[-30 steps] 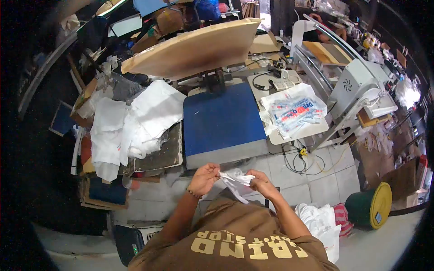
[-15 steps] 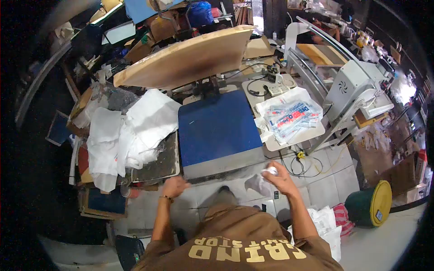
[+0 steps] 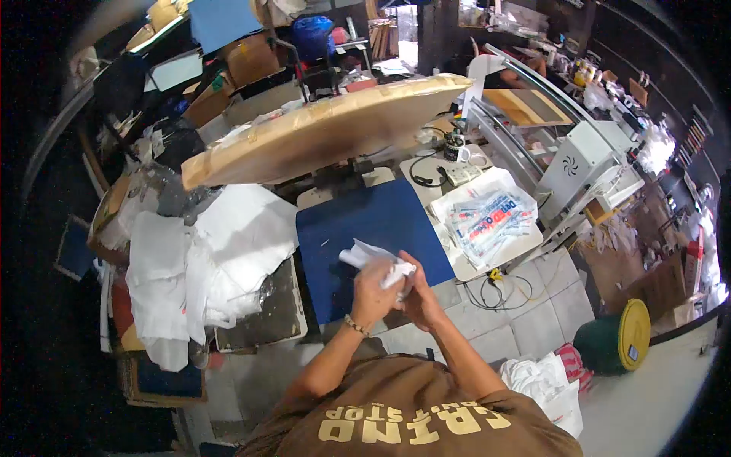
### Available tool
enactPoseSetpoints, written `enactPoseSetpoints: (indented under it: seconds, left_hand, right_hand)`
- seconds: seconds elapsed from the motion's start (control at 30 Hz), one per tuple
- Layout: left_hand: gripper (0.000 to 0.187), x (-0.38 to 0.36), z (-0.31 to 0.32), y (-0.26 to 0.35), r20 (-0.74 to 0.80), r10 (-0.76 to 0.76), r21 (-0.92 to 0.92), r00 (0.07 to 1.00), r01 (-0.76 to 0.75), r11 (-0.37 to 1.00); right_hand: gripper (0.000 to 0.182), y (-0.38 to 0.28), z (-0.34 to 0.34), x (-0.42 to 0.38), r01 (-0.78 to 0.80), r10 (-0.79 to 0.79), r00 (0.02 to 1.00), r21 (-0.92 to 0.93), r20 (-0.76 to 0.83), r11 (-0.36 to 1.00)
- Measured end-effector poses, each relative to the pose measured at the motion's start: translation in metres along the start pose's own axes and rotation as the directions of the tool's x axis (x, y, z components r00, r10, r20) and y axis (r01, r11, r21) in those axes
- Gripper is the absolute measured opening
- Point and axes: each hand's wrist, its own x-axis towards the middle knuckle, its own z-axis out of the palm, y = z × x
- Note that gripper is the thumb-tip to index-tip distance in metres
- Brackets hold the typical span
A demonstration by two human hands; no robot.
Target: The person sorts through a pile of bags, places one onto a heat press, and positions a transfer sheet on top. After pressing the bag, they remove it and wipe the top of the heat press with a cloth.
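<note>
My left hand (image 3: 375, 291) and my right hand (image 3: 419, 301) are close together over the near half of the blue pad (image 3: 358, 221). Between them is a crumpled white sheet (image 3: 364, 253), bunched in the fingers, with a loose part sticking out to the upper left. The left hand is somewhat blurred and wraps around the bunch from one side. From the other side, the right hand's fingers close on it. Behind the pad, a large tan padded board (image 3: 327, 137) stands tilted up above it.
White sheets (image 3: 236, 247) lie piled on the left. A stack of printed plastic packs (image 3: 491, 217) is on the right-hand board, near a mug (image 3: 457, 152). Cables (image 3: 495, 293) run over the floor tiles. A green bin (image 3: 605, 341) lies tipped at the lower right beside white cloth (image 3: 541, 381).
Both hands have come up and inward over the blue pad and met. The left hand has joined the right at the white sheet. The view has shifted slightly.
</note>
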Motion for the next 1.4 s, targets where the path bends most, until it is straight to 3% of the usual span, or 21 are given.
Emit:
enactPoseSetpoints:
  seconds: [0.07, 0.13, 0.2, 0.27, 0.33, 0.4, 0.47, 0.53, 0.7, 0.77, 0.8, 0.87, 0.93, 1.0, 1.07, 1.1, 1.17, 1.23, 1.27, 1.33, 1.4]
  left_hand:
    - [0.022, 0.003, -0.004, -0.002, 0.202, -0.192, -0.071, 0.96, 0.21, 0.975]
    - [0.025, 0.021, -0.025, -0.008, 0.427, -0.42, -0.081, 0.801, 0.496, 0.864]
    - [0.03, 0.028, -0.033, -0.031, 0.488, -0.31, -0.181, 0.816, 0.442, 0.878]
    - [0.034, 0.039, -0.042, -0.034, 0.536, -0.154, -0.493, 0.83, 0.456, 0.741]
    - [0.036, 0.049, -0.054, -0.046, 0.638, -0.189, -0.455, 0.746, 0.564, 0.689]
    - [0.037, 0.056, -0.055, -0.037, 0.679, -0.285, -0.459, 0.676, 0.694, 0.554]
    - [0.035, 0.054, -0.049, -0.027, 0.658, -0.256, -0.452, 0.708, 0.644, 0.617]
    - [0.031, 0.056, -0.046, -0.015, 0.475, -0.13, -0.255, 0.871, 0.277, 0.926]
    - [0.028, 0.053, -0.043, 0.005, 0.452, -0.059, -0.184, 0.89, 0.158, 0.97]
    - [0.018, 0.049, -0.041, 0.005, 0.318, 0.124, -0.208, 0.94, -0.059, 0.976]
    - [0.018, 0.047, -0.041, 0.006, 0.319, 0.129, -0.204, 0.939, -0.065, 0.977]
    - [0.012, 0.04, -0.041, 0.009, 0.312, -0.126, -0.292, 0.942, 0.221, 0.93]
    - [0.01, 0.037, -0.046, 0.01, 0.33, -0.183, -0.335, 0.926, 0.297, 0.894]
    - [0.012, 0.036, -0.05, 0.012, 0.387, -0.227, -0.412, 0.893, 0.389, 0.824]
    - [0.012, 0.033, -0.06, 0.025, 0.457, -0.293, -0.248, 0.84, 0.436, 0.865]
    - [0.012, 0.03, -0.062, 0.028, 0.452, -0.232, -0.156, 0.861, 0.333, 0.93]
    - [0.011, 0.025, -0.066, 0.027, 0.46, -0.169, -0.057, 0.872, 0.219, 0.974]
    - [0.012, 0.019, -0.07, 0.022, 0.649, -0.296, -0.149, 0.701, 0.499, 0.854]
    - [0.012, 0.015, -0.074, 0.02, 0.654, -0.3, -0.142, 0.694, 0.503, 0.853]
    - [0.013, 0.011, -0.081, 0.015, 0.839, -0.253, -0.248, 0.482, 0.752, 0.61]
    - [0.015, 0.0, -0.083, 0.018, 0.88, -0.231, -0.232, 0.416, 0.799, 0.555]
  right_hand:
    - [0.051, 0.006, 0.012, 0.015, 0.014, -0.035, 0.984, -0.119, -0.177, 0.993]
    - [0.048, 0.0, 0.018, 0.026, 0.017, -0.068, 0.966, -0.202, -0.248, 0.979]
    - [0.054, -0.003, 0.026, 0.038, 0.089, -0.139, 0.976, -0.274, -0.167, 0.958]
    - [0.049, -0.021, 0.042, 0.045, 0.062, -0.104, 0.971, -0.197, -0.215, 0.978]
    - [0.056, -0.03, 0.048, 0.053, 0.254, -0.228, 0.958, 0.15, -0.172, 0.956]
    - [0.069, -0.036, 0.048, 0.055, 0.285, -0.268, 0.958, 0.293, -0.1, 0.913]
    - [0.08, -0.045, 0.053, 0.056, 0.311, -0.292, 0.95, 0.357, -0.108, 0.881]
    - [0.085, -0.049, 0.055, 0.05, 0.321, -0.336, 0.94, 0.485, -0.059, 0.813]
    - [0.088, -0.051, 0.054, 0.031, 0.303, -0.321, 0.947, 0.43, -0.031, 0.851]
    - [0.085, -0.048, 0.052, 0.026, 0.322, -0.323, 0.943, 0.464, -0.081, 0.825]
    - [0.083, -0.046, 0.053, 0.024, 0.337, -0.327, 0.939, 0.484, -0.109, 0.808]
    - [0.079, -0.045, 0.055, 0.016, 0.348, -0.323, 0.936, 0.511, -0.139, 0.786]
    - [0.073, -0.043, 0.055, 0.005, 0.252, -0.183, 0.964, 0.443, -0.193, 0.86]
    - [0.047, -0.03, 0.049, -0.011, 0.193, -0.136, 0.967, 0.27, -0.217, 0.943]
    - [0.045, -0.021, 0.042, -0.023, 0.23, -0.222, 0.938, -0.001, -0.268, 0.973]
    - [0.045, -0.016, 0.041, -0.031, 0.227, -0.217, 0.937, 0.005, -0.275, 0.974]
    - [0.035, -0.036, 0.067, -0.043, 0.181, -0.381, 0.873, -0.524, -0.304, 0.832]
    - [0.028, -0.037, 0.059, -0.056, 0.107, -0.261, 0.915, -0.439, -0.307, 0.892]
    - [0.021, -0.037, 0.057, -0.064, 0.03, -0.142, 0.947, -0.357, -0.289, 0.933]
    - [0.018, -0.035, 0.055, -0.076, 0.026, -0.119, 0.948, -0.301, -0.294, 0.953]
    - [0.019, -0.029, 0.049, -0.088, 0.009, -0.028, 0.972, -0.08, -0.233, 0.997]
